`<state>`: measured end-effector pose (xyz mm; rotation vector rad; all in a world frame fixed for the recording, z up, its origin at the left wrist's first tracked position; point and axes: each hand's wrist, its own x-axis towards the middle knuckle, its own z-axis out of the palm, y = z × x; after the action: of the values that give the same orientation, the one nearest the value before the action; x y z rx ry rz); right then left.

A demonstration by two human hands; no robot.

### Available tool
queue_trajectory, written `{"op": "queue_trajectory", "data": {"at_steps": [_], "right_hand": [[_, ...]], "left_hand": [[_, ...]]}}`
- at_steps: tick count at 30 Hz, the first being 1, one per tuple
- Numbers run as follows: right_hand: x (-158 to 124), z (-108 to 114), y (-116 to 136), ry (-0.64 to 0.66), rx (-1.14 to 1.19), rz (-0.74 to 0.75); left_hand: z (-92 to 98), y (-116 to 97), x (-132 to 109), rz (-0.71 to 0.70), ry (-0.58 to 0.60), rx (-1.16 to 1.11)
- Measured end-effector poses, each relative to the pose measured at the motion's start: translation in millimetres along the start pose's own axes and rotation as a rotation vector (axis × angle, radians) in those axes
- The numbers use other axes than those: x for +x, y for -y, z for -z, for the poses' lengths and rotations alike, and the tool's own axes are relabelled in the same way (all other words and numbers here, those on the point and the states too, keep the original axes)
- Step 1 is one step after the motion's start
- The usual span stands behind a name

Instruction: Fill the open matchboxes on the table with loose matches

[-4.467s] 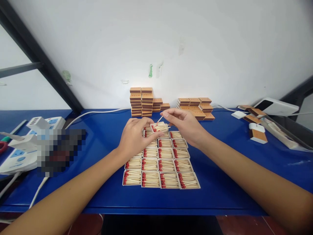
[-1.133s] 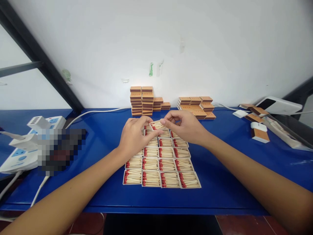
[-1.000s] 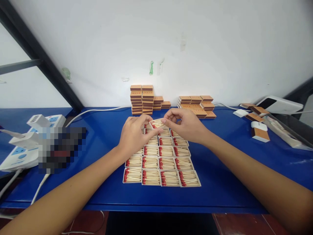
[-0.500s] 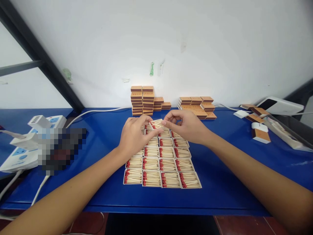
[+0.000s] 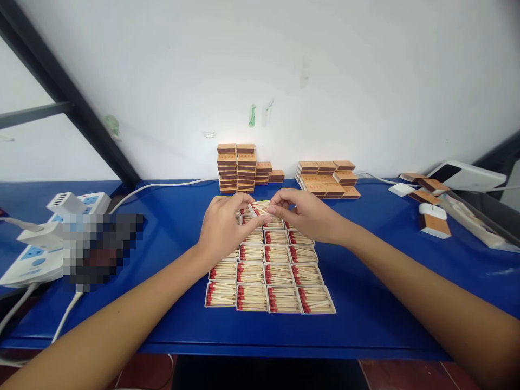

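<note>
My left hand (image 5: 223, 225) holds a small white matchbox tray (image 5: 252, 210), slightly tilted, between its thumb and fingers. Red-tipped matches (image 5: 261, 208) lie inside. My right hand (image 5: 306, 215) is curled, with thumb and forefinger pinched at the right-hand ends of these matches; the exact contact is partly hidden. Below both hands, open matchbox trays (image 5: 252, 310) full of matches lie side by side in several rows, most red heads to the left. My hands cover part of the far rows.
Closed matchboxes stand against the wall in a tall left stack (image 5: 246, 160) and a lower right stack (image 5: 319, 179). At right are loose matchboxes (image 5: 434, 225) and a white device (image 5: 467, 174). A power strip (image 5: 49, 244) with cables and a pixelated dark object (image 5: 108, 246) sit left.
My right hand has dipped slightly towards me, its fingertips lower at the raised tray's right end. The tray has turned a little in my left hand, showing more of its white left side.
</note>
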<state>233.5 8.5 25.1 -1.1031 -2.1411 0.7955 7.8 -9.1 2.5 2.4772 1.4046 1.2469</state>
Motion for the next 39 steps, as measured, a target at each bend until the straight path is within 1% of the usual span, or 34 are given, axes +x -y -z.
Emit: {"op": "queue_trajectory", "data": {"at_steps": [7,18,26,29,34,39], "right_hand": [[-0.6,2.4,-0.8,0.024,-0.061,0.069],[-1.2,-3.4,7.1,-0.081,-0.07,0.082],[-2.5,-3.6,8.2,-0.011,-0.039,0.018],[-2.0,-4.3,6.3,-0.011,-0.039,0.008],[-1.7,-4.1,4.0,-0.03,-0.058,0.024],[-2.0,-1.6,2.4,0.006,-0.086,0.052]], "left_hand": [[0.1,0.7,0.5,-0.007,0.016,0.003],[-0.2,-0.6,-0.4,-0.034,0.02,0.003],[-1.1,-1.2,-2.2,-0.072,0.025,-0.003],[-1.3,-1.0,-1.8,-0.077,0.025,0.0],[-1.1,-2.9,-1.3,-0.116,0.042,-0.001],[-1.4,-3.0,-1.5,-0.139,0.057,0.008]]}}
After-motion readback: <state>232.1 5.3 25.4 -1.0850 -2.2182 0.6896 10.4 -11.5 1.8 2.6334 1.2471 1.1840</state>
